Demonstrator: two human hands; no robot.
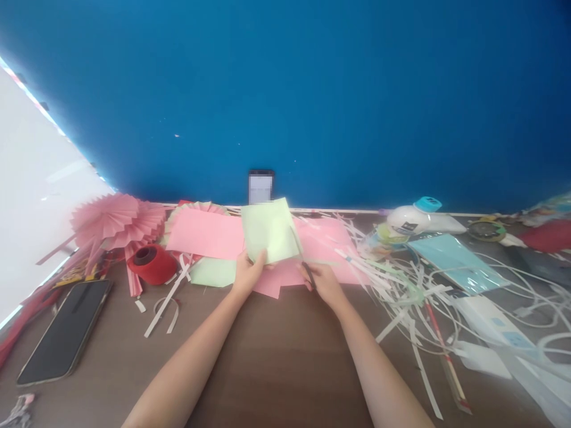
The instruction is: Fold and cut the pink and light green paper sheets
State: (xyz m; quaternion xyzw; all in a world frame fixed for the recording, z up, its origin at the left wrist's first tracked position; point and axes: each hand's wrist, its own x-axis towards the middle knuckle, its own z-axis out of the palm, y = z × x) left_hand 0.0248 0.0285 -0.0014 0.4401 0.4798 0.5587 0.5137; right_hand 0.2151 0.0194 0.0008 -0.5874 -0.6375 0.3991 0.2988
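Observation:
My left hand (248,274) is closed on the lower edge of a light green sheet of paper (269,230), holding it up above the brown table (276,362). My right hand (322,282) is closed round the dark handles of a pair of scissors (302,255). The blades point up along the sheet's right edge. Pink paper sheets (206,234) lie flat under and behind both hands.
Pink paper fans (116,217) and a red ribbon spool (152,263) sit at the left, beside a dark phone (66,337). Another phone (261,186) leans on the blue wall. White paper strips (414,297), a ruler (446,356), a glue bottle (422,217) and a light blue sheet (457,261) crowd the right.

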